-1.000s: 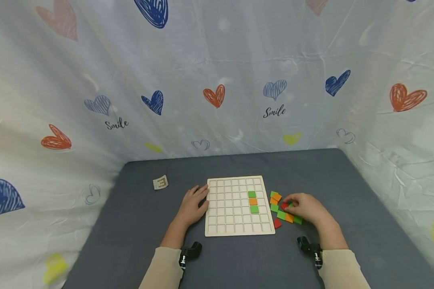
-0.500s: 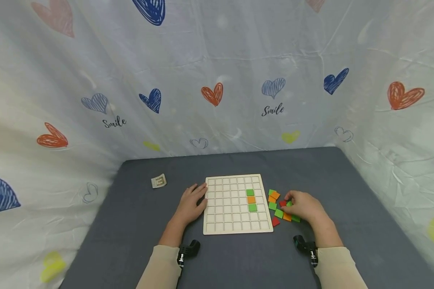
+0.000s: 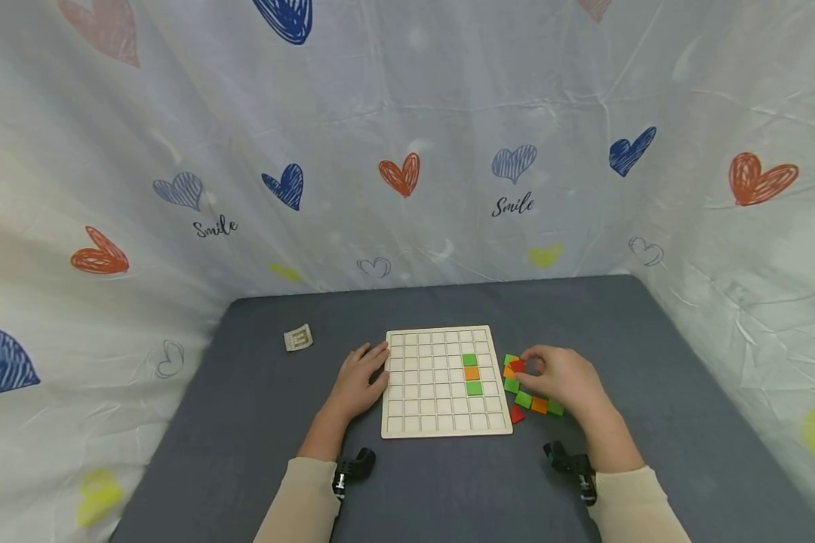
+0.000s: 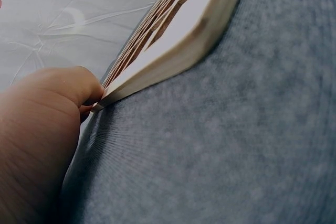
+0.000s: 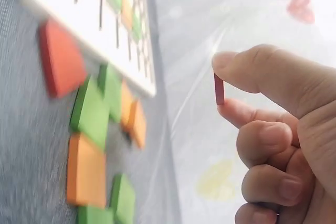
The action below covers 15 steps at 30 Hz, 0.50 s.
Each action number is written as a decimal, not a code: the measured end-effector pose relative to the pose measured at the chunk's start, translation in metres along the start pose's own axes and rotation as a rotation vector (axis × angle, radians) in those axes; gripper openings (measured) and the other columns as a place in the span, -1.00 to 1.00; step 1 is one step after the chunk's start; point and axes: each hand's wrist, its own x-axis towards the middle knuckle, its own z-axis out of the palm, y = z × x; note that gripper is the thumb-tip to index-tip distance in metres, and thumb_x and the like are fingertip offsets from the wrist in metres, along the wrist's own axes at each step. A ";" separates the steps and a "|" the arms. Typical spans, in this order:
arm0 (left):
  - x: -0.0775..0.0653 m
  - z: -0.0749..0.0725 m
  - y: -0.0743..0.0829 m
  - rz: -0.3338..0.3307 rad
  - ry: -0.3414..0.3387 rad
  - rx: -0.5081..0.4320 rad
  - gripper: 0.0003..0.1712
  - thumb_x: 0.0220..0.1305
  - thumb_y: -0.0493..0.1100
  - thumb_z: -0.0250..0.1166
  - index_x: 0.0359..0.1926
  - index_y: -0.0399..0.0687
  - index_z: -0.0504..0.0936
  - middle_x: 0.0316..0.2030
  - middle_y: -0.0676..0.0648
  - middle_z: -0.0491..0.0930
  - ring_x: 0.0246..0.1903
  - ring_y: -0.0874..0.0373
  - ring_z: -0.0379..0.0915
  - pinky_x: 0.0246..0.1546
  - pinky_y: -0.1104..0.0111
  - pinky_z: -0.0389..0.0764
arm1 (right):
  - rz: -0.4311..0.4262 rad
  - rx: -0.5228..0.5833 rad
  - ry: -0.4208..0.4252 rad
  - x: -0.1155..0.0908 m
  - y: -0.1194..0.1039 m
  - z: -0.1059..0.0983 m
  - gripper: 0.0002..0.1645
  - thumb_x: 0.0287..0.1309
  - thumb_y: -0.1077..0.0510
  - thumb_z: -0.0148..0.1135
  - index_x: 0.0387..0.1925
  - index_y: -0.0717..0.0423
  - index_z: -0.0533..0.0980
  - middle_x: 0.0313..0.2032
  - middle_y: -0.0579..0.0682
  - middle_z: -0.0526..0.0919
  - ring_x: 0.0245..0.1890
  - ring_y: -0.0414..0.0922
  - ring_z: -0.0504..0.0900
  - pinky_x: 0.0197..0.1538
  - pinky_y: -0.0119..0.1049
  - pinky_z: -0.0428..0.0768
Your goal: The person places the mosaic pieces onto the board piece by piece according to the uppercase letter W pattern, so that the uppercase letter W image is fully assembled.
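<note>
A pale curtain printed with hearts surrounds the scene, and some of its hearts are cut by the upper and side edges of the head view. The dark grey table runs out of that view at the bottom. On it lies the gridded board; both wrist views crop it. The beige sleeves leave the head view at its lower edge.

The left hand rests at the board's left edge, fingers extended and touching it; in the left wrist view the thumb hides most of the other fingers. The right hand pinches a red tile between thumb and index finger, the others curled. That tile shows edge-on in the right wrist view, raised above the table, and partly covers loose tiles in the head view.

Print on the paper slip is too small to read. The loose green and orange tiles lie right of the board, some overlapping, and the hand may conceal more. A second red piece sits just beside the board's edge. Within the grid, green and orange squares form a short column.
</note>
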 end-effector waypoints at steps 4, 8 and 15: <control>-0.001 0.000 -0.001 0.005 0.001 -0.003 -0.41 0.53 -0.08 0.17 0.48 -0.18 0.41 0.49 -0.10 0.31 0.52 -0.24 0.03 0.53 -0.19 -0.06 | -0.050 -0.009 0.024 -0.007 -0.020 0.001 -0.52 0.14 -0.03 0.51 -0.01 0.20 0.70 -0.67 -0.10 0.36 -0.67 -0.15 0.30 -0.58 -0.32 0.17; -0.001 0.001 -0.001 0.009 0.001 0.001 -0.41 0.54 -0.08 0.16 0.48 -0.18 0.41 0.49 -0.09 0.30 0.51 -0.24 0.03 0.53 -0.19 -0.06 | -0.088 -0.018 0.033 -0.012 -0.036 0.008 -0.58 0.12 -0.03 0.52 -0.06 0.14 0.72 -0.73 -0.13 0.32 -0.70 -0.17 0.26 -0.60 -0.33 0.14; 0.000 0.002 -0.003 0.009 0.006 0.004 -0.41 0.53 -0.08 0.16 0.48 -0.16 0.41 0.49 -0.08 0.31 0.52 -0.23 0.03 0.53 -0.19 -0.06 | -0.139 -0.050 0.049 -0.018 -0.057 0.025 -0.64 0.07 -0.02 0.53 -0.14 0.08 0.75 -0.73 -0.19 0.34 -0.72 -0.23 0.24 -0.65 -0.36 0.15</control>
